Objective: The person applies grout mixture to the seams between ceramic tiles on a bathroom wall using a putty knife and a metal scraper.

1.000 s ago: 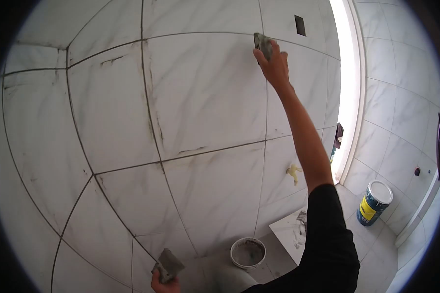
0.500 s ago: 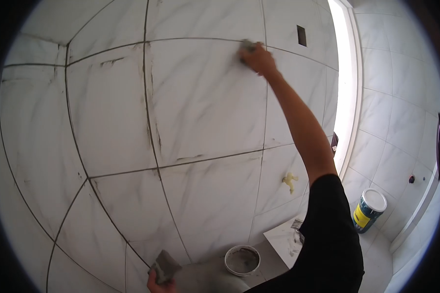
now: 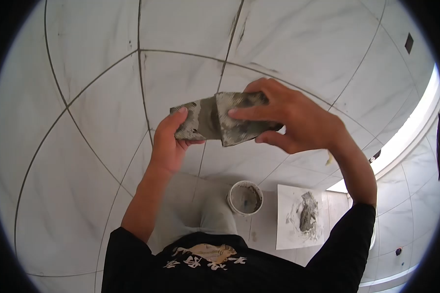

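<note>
In front of the tiled wall I hold two flat, grout-smeared scrapers against each other. My left hand (image 3: 168, 139) is closed on the left edge of one grey scraper (image 3: 208, 119), thumb on its face. The other scraper (image 3: 236, 133) is gripped by my right hand (image 3: 303, 117), its index finger lying across the face. This second scraper overlaps the right part of the first, so that part is hidden. Grey paste coats the first one's surface.
Large marbled wall tiles (image 3: 181, 78) have dark joints with grey smears. Below stands a white bucket (image 3: 245, 213) containing grey paste. Beside it lies a white board (image 3: 284, 234) bearing a heap of grey paste (image 3: 308, 212). A bright doorway gap (image 3: 410, 119) is at the right.
My right hand has come down from the upper wall to meet my left hand. The left has risen from the lower edge with its scraper. The view has tilted downward.
</note>
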### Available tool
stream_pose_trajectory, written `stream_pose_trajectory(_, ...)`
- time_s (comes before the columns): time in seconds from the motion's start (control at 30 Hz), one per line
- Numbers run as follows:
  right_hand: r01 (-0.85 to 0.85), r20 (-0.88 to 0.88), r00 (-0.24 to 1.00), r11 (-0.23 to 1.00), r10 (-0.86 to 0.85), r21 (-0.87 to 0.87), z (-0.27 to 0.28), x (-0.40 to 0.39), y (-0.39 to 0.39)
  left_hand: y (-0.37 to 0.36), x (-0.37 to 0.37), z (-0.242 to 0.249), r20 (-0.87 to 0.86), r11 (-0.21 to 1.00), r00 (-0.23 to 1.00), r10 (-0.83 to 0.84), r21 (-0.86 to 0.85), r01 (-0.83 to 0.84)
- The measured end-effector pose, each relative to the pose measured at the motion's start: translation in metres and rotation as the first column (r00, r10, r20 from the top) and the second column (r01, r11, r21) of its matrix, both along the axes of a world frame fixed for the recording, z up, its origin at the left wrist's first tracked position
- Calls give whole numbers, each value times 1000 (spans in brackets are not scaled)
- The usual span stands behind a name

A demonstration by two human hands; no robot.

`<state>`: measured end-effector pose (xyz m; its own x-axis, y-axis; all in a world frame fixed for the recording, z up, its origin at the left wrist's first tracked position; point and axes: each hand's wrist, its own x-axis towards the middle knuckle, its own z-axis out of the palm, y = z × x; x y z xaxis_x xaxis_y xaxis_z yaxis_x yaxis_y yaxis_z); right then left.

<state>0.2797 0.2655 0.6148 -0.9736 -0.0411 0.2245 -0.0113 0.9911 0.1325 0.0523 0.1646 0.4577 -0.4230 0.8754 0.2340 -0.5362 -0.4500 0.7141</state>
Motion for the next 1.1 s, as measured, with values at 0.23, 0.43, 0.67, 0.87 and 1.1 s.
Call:
stream_pose_trajectory(0.23, 264, -148, 960, 947, -239, 183, 35, 47, 28, 10, 3, 1, 34, 976, 996, 86, 197, -92)
stream_pose_trajectory(0.43, 566, -825, 240, 764, -512, -310, 136, 120, 138, 7, -15, -66, 109, 983, 983, 145, -129, -131)
stream_pose_trajectory(0.67, 786, -893, -77, 523, -443, -328, 198, 93, 202, -12, -9, -103, 152, 977, 982, 116, -193, -85)
stream_pose_trajectory(0.87, 775, -795, -13, 496, -607, -392, 166, 98, 180, -26, -34, -118, 175, 970, 964, 200, -176, -169)
stream_pose_trajectory(1.1, 833, -870, -37, 466, -491, -298, 188, 129, 216, -33, -36, -115, 164, 969, 965, 203, -175, -174)
